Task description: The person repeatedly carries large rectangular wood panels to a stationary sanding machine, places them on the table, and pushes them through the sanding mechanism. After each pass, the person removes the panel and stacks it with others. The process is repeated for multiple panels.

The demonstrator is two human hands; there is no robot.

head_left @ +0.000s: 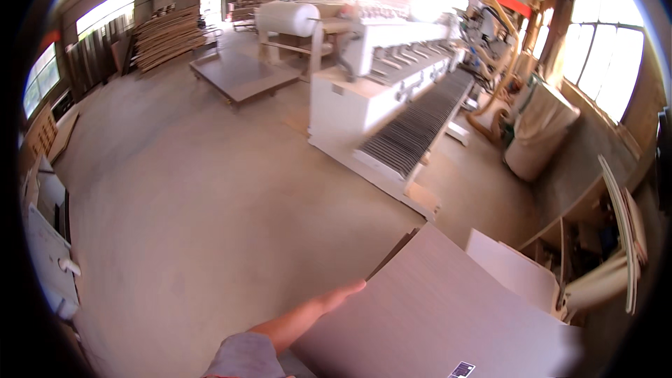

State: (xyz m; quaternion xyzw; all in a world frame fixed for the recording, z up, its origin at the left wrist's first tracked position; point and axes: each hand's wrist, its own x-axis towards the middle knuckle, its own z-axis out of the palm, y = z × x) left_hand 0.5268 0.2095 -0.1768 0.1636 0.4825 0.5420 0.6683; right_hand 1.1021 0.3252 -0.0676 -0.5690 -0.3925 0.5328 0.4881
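A large flat grey-pink board (pixel 448 294) fills the lower right of the head view, tilted close in front of me. It has a small dark label near its lower edge. My left hand (pixel 341 297) grips the board's left edge, at the end of a bare forearm and a grey sleeve; some of its fingers are hidden by the board. Just beyond that hand, thin dark edges (pixel 393 255) stick out along the board's far left side. My right hand does not show.
Ahead stands a long white machine (pixel 343 108) with a dark ribbed conveyor (pixel 420 129). A low platform (pixel 245 75) lies farther left, near stacked planks (pixel 168 38). At right are a large dust bag (pixel 542 133), a pale panel (pixel 511 266) and wooden shelving (pixel 553 238).
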